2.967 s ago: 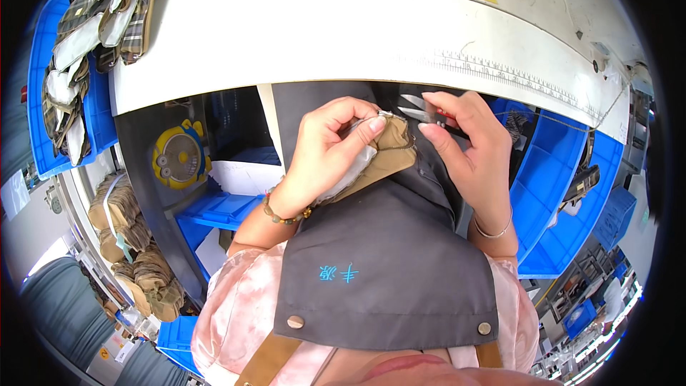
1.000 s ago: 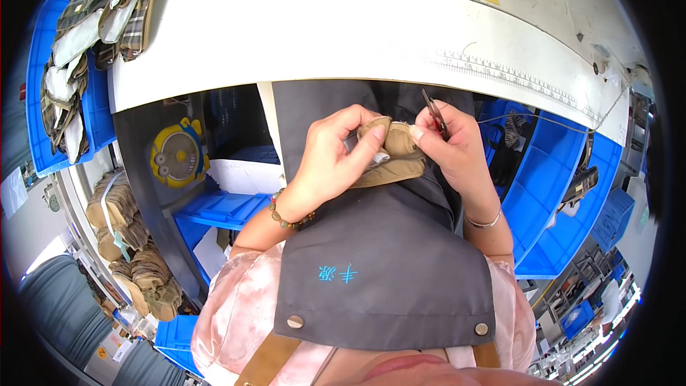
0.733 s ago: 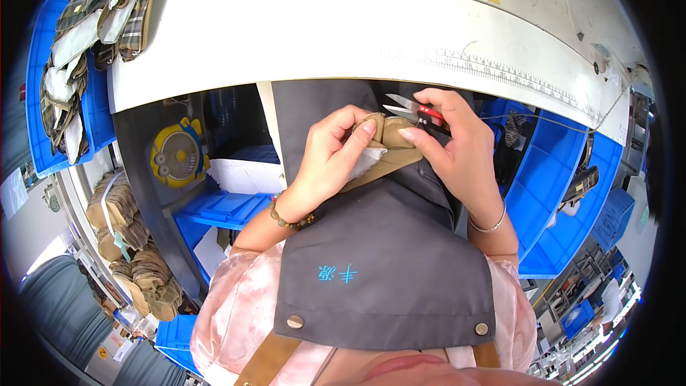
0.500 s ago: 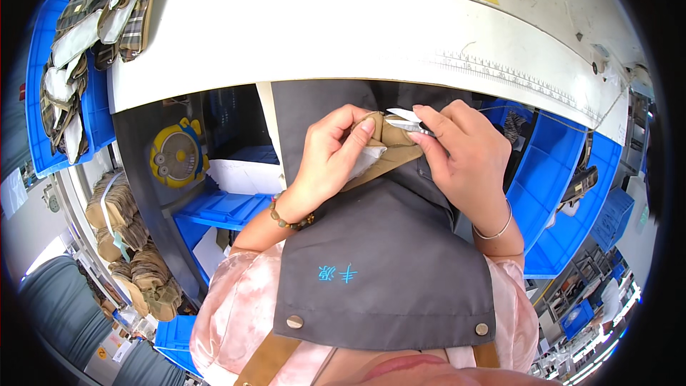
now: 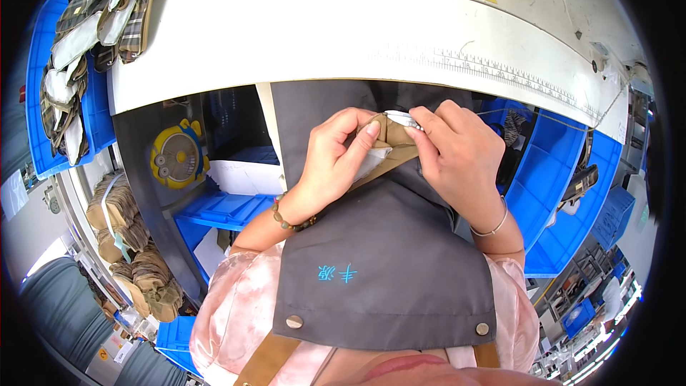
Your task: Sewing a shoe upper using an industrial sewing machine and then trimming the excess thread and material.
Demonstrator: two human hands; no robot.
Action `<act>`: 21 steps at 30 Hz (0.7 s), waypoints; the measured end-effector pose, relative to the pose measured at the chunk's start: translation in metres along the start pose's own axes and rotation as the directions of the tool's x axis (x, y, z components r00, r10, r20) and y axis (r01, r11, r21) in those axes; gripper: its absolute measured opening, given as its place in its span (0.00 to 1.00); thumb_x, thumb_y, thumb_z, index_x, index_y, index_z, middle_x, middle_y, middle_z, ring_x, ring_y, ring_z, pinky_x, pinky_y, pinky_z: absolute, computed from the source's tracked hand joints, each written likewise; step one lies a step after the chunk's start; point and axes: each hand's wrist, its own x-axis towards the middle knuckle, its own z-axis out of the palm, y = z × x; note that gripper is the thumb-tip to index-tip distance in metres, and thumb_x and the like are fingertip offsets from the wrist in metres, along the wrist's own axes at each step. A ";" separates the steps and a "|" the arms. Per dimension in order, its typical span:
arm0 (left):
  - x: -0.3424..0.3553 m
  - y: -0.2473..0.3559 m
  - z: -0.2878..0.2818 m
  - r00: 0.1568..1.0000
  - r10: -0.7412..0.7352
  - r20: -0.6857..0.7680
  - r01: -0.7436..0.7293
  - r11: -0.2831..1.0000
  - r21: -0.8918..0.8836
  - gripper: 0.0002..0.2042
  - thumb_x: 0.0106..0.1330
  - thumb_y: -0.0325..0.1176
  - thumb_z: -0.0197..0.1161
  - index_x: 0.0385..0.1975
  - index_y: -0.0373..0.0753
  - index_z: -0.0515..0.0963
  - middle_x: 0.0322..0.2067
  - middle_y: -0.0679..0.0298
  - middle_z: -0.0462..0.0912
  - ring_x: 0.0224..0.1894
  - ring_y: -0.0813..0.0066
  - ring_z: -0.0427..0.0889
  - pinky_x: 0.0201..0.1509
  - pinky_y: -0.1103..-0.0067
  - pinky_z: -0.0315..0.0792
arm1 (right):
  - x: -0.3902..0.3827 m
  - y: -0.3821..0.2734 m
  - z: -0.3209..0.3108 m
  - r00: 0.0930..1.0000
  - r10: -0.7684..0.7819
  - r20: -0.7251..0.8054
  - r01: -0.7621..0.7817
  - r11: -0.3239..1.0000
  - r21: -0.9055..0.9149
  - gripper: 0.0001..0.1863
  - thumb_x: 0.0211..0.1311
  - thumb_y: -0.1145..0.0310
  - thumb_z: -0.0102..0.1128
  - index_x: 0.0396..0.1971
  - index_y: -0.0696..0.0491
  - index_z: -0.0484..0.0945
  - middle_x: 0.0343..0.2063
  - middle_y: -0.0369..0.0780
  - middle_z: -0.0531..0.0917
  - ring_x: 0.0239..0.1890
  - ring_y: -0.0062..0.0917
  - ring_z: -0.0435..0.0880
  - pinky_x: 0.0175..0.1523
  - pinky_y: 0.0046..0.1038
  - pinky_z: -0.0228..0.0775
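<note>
Over my dark grey apron (image 5: 386, 243), my left hand (image 5: 332, 157) pinches a khaki cloth piece (image 5: 397, 140) with white lining (image 5: 371, 161) showing on its underside. Between thumb and fingers, my right hand (image 5: 461, 154) grips small thread snips (image 5: 401, 120). The blades point left and lie against the upper edge of the cloth, close to my left fingertips. They look nearly together, and their tips are partly hidden by the fabric. The cloth's lower strip slants down between both hands onto the apron.
Beyond my hands lies the white table (image 5: 286, 36) with a printed ruler along its edge. Blue bins (image 5: 543, 164) stand at the right. Plaid pieces fill a blue crate (image 5: 96, 111) at the far left, above bundled khaki pieces (image 5: 114, 207).
The snips' blades, spread apart half a second ago, have come together at the cloth's edge. My right hand has shifted slightly left; my left hand keeps its pinch on the cloth.
</note>
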 end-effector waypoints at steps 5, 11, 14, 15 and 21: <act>-0.002 -0.001 -0.003 0.999 -0.010 0.030 0.010 1.000 -0.003 0.07 0.73 0.28 0.58 0.39 0.30 0.79 0.35 0.63 0.83 0.37 0.81 0.78 0.42 0.82 0.73 | 0.000 0.003 0.005 0.997 0.064 -0.053 -0.061 0.997 0.048 0.12 0.48 0.69 0.70 0.35 0.49 0.82 0.23 0.33 0.73 0.23 0.24 0.77 0.26 0.26 0.66; -0.003 -0.005 0.000 0.999 0.029 -0.017 -0.031 0.988 -0.149 0.06 0.71 0.27 0.59 0.38 0.31 0.80 0.34 0.61 0.83 0.36 0.79 0.80 0.41 0.81 0.74 | 0.006 0.003 0.009 0.965 0.260 0.012 -0.226 0.816 0.532 0.11 0.48 0.72 0.70 0.34 0.53 0.81 0.27 0.39 0.81 0.25 0.31 0.81 0.29 0.27 0.71; -0.003 -0.004 -0.001 1.000 0.016 0.022 -0.012 0.987 -0.161 0.05 0.70 0.27 0.60 0.36 0.31 0.79 0.35 0.61 0.84 0.37 0.79 0.80 0.41 0.81 0.74 | 0.001 0.011 0.014 0.937 0.234 0.260 -0.345 0.743 0.574 0.10 0.48 0.75 0.66 0.33 0.55 0.80 0.27 0.42 0.82 0.26 0.32 0.82 0.30 0.26 0.71; -0.003 -0.003 -0.002 0.999 -0.007 0.052 0.015 0.989 -0.147 0.05 0.70 0.27 0.60 0.34 0.31 0.78 0.36 0.60 0.84 0.37 0.79 0.80 0.41 0.80 0.74 | 0.000 0.009 0.016 0.939 0.229 0.256 -0.340 0.721 0.604 0.09 0.49 0.78 0.63 0.32 0.55 0.79 0.25 0.42 0.81 0.24 0.32 0.81 0.30 0.27 0.70; 0.002 0.010 -0.012 0.994 0.006 0.109 -0.020 0.990 0.136 0.06 0.72 0.26 0.58 0.32 0.32 0.77 0.38 0.65 0.81 0.40 0.83 0.75 0.44 0.83 0.70 | 0.000 0.003 0.018 0.941 0.224 0.253 -0.335 0.705 0.625 0.06 0.52 0.78 0.63 0.30 0.57 0.77 0.23 0.42 0.79 0.23 0.30 0.80 0.29 0.27 0.68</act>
